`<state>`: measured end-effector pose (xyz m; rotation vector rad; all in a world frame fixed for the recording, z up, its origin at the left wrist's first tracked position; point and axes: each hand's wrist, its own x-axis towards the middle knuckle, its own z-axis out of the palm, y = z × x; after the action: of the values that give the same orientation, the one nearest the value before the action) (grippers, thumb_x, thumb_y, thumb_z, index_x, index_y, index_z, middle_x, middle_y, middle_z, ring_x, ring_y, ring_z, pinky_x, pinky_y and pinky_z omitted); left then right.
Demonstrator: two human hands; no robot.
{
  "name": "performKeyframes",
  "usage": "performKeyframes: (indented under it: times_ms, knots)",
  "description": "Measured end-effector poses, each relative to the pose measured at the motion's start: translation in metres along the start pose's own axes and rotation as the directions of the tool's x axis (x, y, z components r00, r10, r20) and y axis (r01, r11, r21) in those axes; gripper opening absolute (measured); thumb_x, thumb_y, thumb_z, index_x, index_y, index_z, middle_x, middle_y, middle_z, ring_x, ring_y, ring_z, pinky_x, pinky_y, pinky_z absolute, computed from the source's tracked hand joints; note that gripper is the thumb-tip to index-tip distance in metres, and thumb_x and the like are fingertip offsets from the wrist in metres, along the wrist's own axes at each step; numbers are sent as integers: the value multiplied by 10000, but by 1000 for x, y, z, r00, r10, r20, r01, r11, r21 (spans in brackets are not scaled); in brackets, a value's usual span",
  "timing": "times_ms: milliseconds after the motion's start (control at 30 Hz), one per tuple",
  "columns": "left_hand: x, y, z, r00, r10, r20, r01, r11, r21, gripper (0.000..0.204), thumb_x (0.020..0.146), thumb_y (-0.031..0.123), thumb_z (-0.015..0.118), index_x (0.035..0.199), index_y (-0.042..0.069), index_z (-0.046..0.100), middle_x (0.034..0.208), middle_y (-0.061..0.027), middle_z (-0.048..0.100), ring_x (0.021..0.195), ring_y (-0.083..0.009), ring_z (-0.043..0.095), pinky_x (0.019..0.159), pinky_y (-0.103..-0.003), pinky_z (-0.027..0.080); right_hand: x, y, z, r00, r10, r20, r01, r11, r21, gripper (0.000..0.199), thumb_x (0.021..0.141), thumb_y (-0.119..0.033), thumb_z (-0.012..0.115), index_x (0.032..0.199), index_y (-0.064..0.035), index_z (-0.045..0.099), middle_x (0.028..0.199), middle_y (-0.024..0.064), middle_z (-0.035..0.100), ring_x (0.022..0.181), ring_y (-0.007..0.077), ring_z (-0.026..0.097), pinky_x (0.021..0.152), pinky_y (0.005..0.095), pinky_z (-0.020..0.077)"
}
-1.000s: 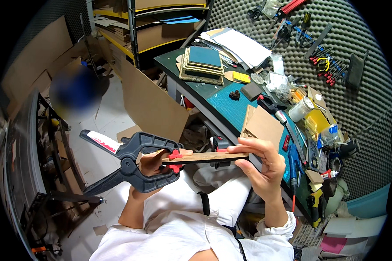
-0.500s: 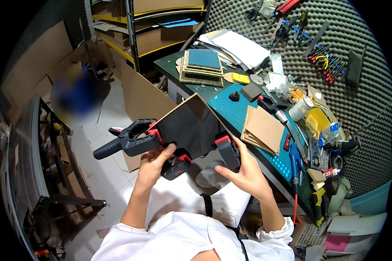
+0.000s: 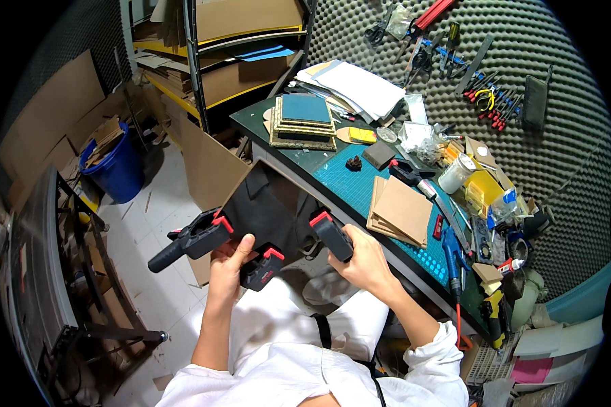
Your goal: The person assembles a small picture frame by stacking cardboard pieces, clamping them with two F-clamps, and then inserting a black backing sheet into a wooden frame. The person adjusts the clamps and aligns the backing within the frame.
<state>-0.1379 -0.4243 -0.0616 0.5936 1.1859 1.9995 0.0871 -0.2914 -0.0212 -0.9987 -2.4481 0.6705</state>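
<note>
A dark, glossy square panel (image 3: 263,207) hangs tilted over my lap, reflecting like a mirror. Black spring clamps with red pads bite its edges: a left clamp (image 3: 191,244), a near clamp (image 3: 262,271) and a right clamp (image 3: 332,237). Between the left and near clamps, my left hand (image 3: 228,268) grips the panel's edge, thumb on top and fingers hidden beneath. My right hand (image 3: 365,264) is closed around the right clamp, its fingers partly hidden.
To the right, the workbench bears a green cutting mat (image 3: 339,173), stacked brown boards (image 3: 404,207), another clamp (image 3: 406,172) and a blue air gun (image 3: 453,254). A metal-framed table (image 3: 44,251) stands left, with a blue bin (image 3: 123,169) beyond it.
The panel and its clamps have shifted slightly down and left. My right hand has moved left and curled around the right clamp. The blue bin, blurred before, shows sharply.
</note>
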Motion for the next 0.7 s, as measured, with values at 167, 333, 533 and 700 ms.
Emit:
performKeyframes:
  times_ms: [167,333,533,700]
  knots:
    - [14,12,-21,995,42,-88,-58,981,-183,160,963,166,665,926,143,512,753,19,591,629,-60,565,618,-224,486,15,12,-17,988,-53,-144,45,997,-55,451,677,-148,795,1039,-17,559,945,218,622,925,416,627,807,462,504]
    - [25,18,-48,999,-55,3,51,918,-392,180,970,181,655,898,141,495,728,28,579,627,-83,619,610,-230,531,118,66,-90,875,17,-484,-166,950,-266,436,777,-255,779,1032,34,574,1005,252,629,955,439,620,838,512,489]
    - [21,28,-17,946,-315,74,303,782,-545,129,960,187,661,879,112,594,726,-20,641,701,-152,713,651,-295,622,226,152,-102,869,302,-392,-483,692,-537,661,716,-495,797,1130,2,662,1176,229,661,1105,378,642,913,470,523]
    - [19,36,-9,925,-334,182,370,676,-637,115,964,188,648,929,78,637,874,-128,720,821,-236,745,734,-335,642,242,181,-103,868,403,-291,-495,643,-585,751,616,-477,860,1186,-35,651,1209,197,671,1141,335,640,951,452,506]
